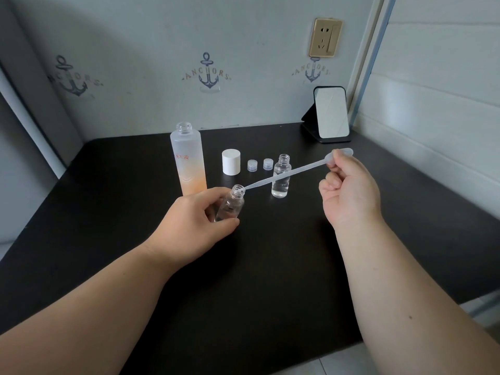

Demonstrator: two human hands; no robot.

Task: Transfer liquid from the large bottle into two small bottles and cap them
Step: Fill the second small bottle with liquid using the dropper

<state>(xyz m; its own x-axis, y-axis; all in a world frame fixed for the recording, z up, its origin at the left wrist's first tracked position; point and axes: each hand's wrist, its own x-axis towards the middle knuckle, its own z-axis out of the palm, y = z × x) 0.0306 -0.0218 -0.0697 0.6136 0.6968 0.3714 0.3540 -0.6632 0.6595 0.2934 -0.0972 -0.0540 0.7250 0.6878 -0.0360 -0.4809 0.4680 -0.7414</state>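
Fingers: left hand (194, 217) grips small bottle (230, 205) | right hand (349, 185) pinches pipette (286, 175) | wall "ANCHORS" (207, 74)

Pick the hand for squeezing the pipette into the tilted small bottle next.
Right. The right hand already pinches the bulb of the pipette, whose tip sits at the mouth of the tilted small bottle. The left hand grips that bottle and likely has to steady it.
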